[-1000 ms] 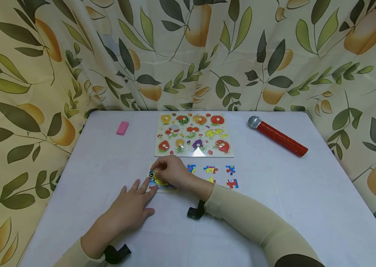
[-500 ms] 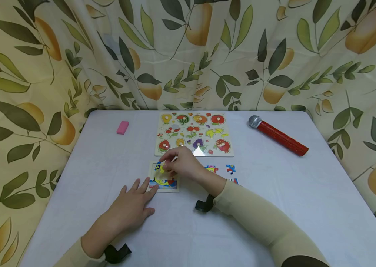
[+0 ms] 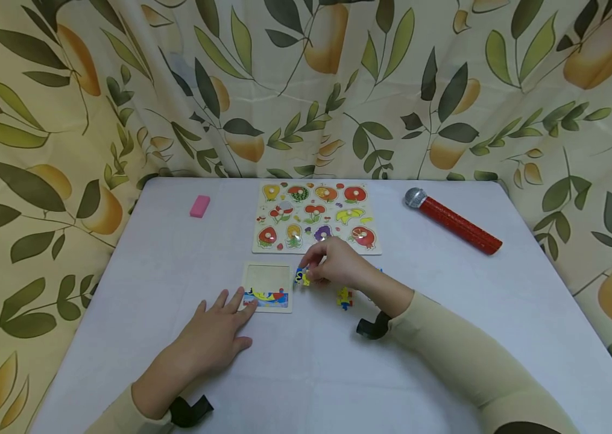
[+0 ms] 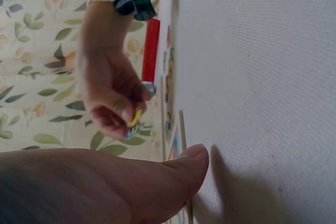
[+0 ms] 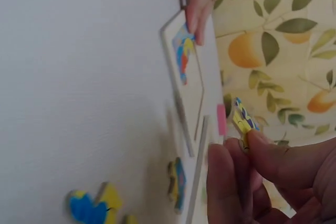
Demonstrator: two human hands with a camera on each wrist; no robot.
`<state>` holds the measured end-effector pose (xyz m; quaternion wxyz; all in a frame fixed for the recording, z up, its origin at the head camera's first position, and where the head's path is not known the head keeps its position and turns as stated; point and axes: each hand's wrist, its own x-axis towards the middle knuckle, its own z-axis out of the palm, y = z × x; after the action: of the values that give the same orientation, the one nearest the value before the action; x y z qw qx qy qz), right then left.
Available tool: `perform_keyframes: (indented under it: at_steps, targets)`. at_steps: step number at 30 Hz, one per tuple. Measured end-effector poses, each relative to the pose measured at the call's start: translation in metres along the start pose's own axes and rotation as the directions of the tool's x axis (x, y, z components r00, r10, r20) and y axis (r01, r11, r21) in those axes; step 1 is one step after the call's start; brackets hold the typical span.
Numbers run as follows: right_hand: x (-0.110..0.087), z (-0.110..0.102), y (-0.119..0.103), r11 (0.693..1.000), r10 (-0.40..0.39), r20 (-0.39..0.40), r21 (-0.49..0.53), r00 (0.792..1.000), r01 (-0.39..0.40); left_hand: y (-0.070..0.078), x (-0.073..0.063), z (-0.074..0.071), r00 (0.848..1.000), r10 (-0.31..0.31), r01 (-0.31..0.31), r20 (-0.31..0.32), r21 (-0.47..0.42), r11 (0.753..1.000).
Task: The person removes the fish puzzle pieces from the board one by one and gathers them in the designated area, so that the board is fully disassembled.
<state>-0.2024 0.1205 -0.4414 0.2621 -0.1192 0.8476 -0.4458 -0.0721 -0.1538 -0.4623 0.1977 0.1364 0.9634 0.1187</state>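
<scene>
Puzzle piece [image 3: 301, 277] hangs pinched in the right hand [image 3: 335, 264], just beside the right edge of the puzzle frame [image 3: 266, 276]; the left hand [image 3: 212, 336], fingers spread, touches the frame's left side.

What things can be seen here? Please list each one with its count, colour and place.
Pink block: 1, pink, far left of the table
Fruit board: 1, white with coloured fruits, far middle
Microphone: 1, red with silver head, far right
Puzzle tray: 1, cream, before the fruit board
Seated pieces: count unclear, blue, yellow, red, tray's near side
Held piece: 1, yellow and blue, in right fingers
Loose pieces: at least 2, multicoloured, right of tray, partly hidden
Table cover: 1, white, under everything
Curtain: patterned cream, behind
Wrist straps: 2, black, one per wrist
Sleeves: 2, beige, both arms
Left hand: 1, fingertips on tray
Right hand: 1, pinching held piece
</scene>
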Motion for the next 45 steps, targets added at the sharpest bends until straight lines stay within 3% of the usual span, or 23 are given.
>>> perform_keyframes:
  at_steps: [12, 19, 27, 40, 45]
  targets:
    - [-0.008, 0.005, 0.017, 0.995, 0.061, 0.047, -0.084, 0.997, -0.056, -0.002, -0.001, 0.002, 1.000, 0.005, -0.005, -0.003, -0.019, 1.000]
    - [-0.009, 0.012, 0.020, 0.980, 0.041, 0.049, -0.196, 0.998, -0.031, -0.002, -0.001, 0.001, 1.000, 0.001, -0.001, -0.004, -0.022, 1.000]
    - [-0.010, 0.019, 0.021, 0.936, -0.009, -0.024, -0.351, 1.000, 0.000, -0.001, 0.000, 0.001, 1.000, -0.004, 0.004, -0.002, -0.013, 1.000]
    - [-0.018, 0.027, 0.016, 0.878, -0.077, -0.076, -0.478, 0.994, 0.031, 0.000, -0.001, 0.001, 1.000, -0.004, 0.004, 0.004, -0.016, 1.000]
    - [-0.019, 0.031, 0.013, 0.821, -0.110, -0.072, -0.569, 0.991, 0.050, 0.000, -0.001, 0.000, 1.000, -0.004, 0.004, 0.011, -0.012, 1.000]
